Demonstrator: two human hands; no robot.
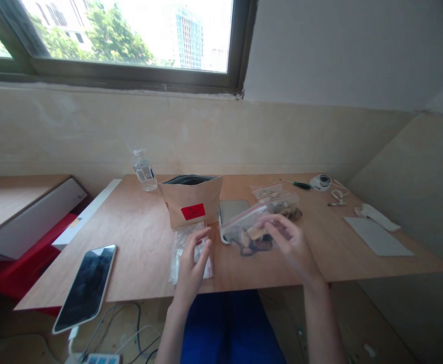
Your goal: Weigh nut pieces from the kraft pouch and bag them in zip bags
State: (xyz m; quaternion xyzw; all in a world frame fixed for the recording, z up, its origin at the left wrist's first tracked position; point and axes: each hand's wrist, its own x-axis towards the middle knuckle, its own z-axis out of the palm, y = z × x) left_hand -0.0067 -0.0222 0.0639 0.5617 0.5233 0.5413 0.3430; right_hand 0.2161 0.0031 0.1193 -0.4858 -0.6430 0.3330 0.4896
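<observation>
I read the clock from the wearer's seat, 12 straight ahead. At 10, phone (87, 285) face up on the table (138, 253), near end jutting past the edge. At 11, capped bottle (144, 174), clear. Right of it, between 11 and 12, brown bag (176, 207), upright, mouth open, red label in front.

My left hand (190, 264) is over a stack of clear sachets (179, 253) at the bag's foot. Left grip open, fingers curved, thumb apart; whether it touches the stack I cannot tell.

At 12, flat pale case (233, 207), partly covered. The pouch (240, 242), clear, tilted, with dark and tan pieces inside, is toward 1, across the case's near right corner. My right hand (292, 246) has it: right grip closed on the pouch, fingers to thumb, some blur.

Just behind, second pouch (282, 203), brown contents; beyond, small packet (268, 191). Farther out at 1, screwdriver (302, 185), then camera (315, 184) and cord (340, 194). At 2, white strip (378, 217) beside sheet (378, 240).
</observation>
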